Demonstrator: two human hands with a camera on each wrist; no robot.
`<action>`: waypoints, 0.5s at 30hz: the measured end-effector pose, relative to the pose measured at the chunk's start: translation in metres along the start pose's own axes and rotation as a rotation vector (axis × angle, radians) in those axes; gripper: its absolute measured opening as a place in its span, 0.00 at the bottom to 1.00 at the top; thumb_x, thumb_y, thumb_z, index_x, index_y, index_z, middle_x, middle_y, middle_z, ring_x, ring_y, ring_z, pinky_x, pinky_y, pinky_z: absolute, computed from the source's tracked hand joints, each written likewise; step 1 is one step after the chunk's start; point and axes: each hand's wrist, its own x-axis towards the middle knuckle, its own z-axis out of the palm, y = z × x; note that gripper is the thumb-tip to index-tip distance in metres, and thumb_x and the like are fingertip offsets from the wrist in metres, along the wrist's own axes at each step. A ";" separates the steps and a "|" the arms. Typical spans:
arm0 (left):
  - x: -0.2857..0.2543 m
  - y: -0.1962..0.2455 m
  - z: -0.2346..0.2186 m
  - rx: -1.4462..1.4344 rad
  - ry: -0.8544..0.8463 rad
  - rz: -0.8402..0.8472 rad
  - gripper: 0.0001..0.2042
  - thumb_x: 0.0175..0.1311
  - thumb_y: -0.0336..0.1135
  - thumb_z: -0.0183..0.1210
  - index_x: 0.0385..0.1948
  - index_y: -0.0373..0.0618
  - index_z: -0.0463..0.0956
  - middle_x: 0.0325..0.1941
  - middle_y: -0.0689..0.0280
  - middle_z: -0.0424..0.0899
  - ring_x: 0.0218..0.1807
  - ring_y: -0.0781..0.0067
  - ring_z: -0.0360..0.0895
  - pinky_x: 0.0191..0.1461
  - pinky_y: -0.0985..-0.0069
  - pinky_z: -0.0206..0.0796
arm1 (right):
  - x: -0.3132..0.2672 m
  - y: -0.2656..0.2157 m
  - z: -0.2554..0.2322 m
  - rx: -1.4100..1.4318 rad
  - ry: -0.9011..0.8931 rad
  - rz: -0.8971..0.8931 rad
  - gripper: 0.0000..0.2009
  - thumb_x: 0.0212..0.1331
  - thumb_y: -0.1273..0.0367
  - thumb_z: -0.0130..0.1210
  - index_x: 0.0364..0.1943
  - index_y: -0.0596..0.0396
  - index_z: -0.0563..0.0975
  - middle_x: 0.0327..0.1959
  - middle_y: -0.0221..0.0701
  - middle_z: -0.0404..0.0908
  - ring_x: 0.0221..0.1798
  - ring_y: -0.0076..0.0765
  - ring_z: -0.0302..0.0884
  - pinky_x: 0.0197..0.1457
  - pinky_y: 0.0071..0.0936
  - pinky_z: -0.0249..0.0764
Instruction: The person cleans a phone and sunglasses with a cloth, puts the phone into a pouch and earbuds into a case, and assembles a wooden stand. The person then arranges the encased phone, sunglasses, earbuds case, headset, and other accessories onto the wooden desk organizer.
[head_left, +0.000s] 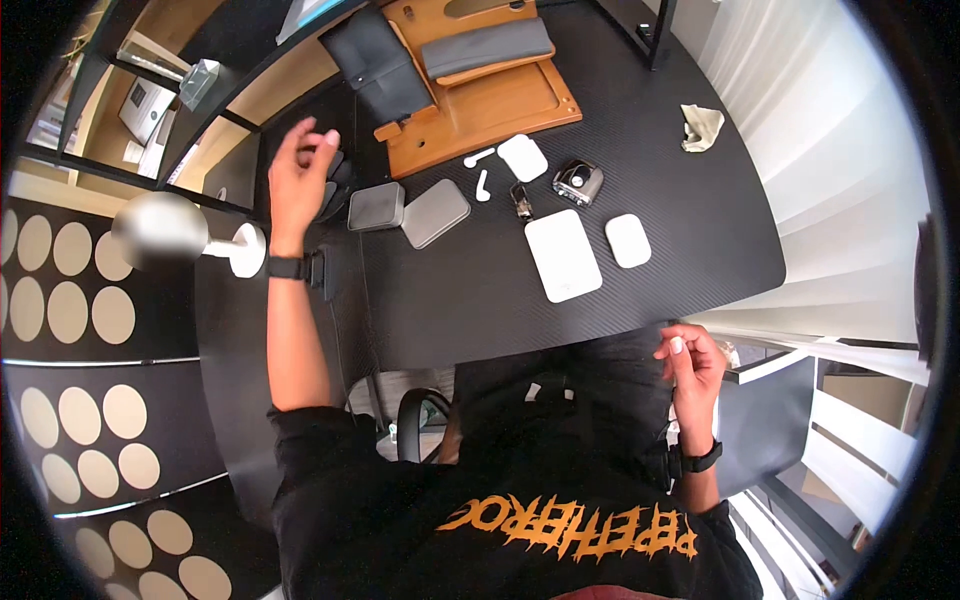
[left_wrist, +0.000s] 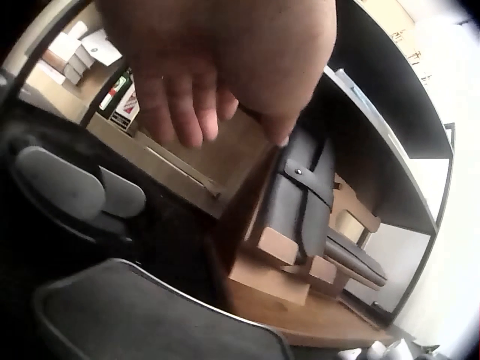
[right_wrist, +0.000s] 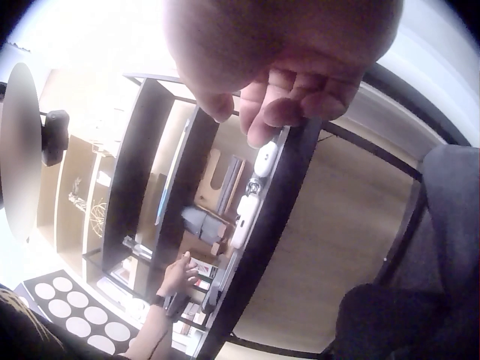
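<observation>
My left hand [head_left: 298, 185] hovers over the back left of the desk, fingers loosely bent, with nothing in it. Beside it lies a dark object [head_left: 338, 185]; the left wrist view shows rounded grey pads [left_wrist: 64, 184] on it. Closest in front are a grey tin [head_left: 375, 207] and a flat grey piece like its lid [head_left: 437, 213]. A black leather case with a snap strap [left_wrist: 300, 195] leans on the wooden organizer [head_left: 490, 115] ahead. My right hand [head_left: 695, 370] hangs off the desk's front edge, fingers loosely curled and holding nothing.
Mid-desk lie white earbuds [head_left: 482, 186], a white earbud case [head_left: 523, 158], a silver-and-dark device [head_left: 578, 182], a flat white box [head_left: 563, 255] and a small rounded white case [head_left: 628, 240]. A crumpled cloth [head_left: 702, 128] lies far right. A white lamp [head_left: 247, 250] and shelves [head_left: 190, 150] border the left.
</observation>
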 end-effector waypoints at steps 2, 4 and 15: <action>-0.021 0.004 -0.013 0.020 -0.270 0.004 0.31 0.65 0.44 0.75 0.66 0.37 0.78 0.55 0.61 0.87 0.45 0.75 0.82 0.47 0.75 0.75 | 0.003 0.000 0.006 -0.012 -0.011 0.000 0.08 0.75 0.69 0.61 0.49 0.58 0.84 0.35 0.26 0.87 0.31 0.13 0.77 0.29 0.14 0.67; -0.041 0.021 -0.024 0.152 -0.461 0.098 0.35 0.58 0.40 0.78 0.68 0.39 0.77 0.62 0.58 0.84 0.55 0.66 0.81 0.57 0.69 0.76 | 0.007 -0.001 0.011 -0.027 -0.022 0.000 0.08 0.75 0.69 0.61 0.49 0.58 0.84 0.35 0.26 0.87 0.31 0.12 0.77 0.30 0.14 0.67; -0.056 0.016 -0.018 0.386 -0.525 0.196 0.37 0.46 0.25 0.75 0.66 0.42 0.78 0.51 0.58 0.81 0.58 0.54 0.78 0.66 0.62 0.71 | 0.009 -0.010 0.025 -0.068 -0.096 -0.020 0.07 0.74 0.70 0.62 0.49 0.59 0.84 0.37 0.27 0.87 0.36 0.15 0.81 0.33 0.15 0.70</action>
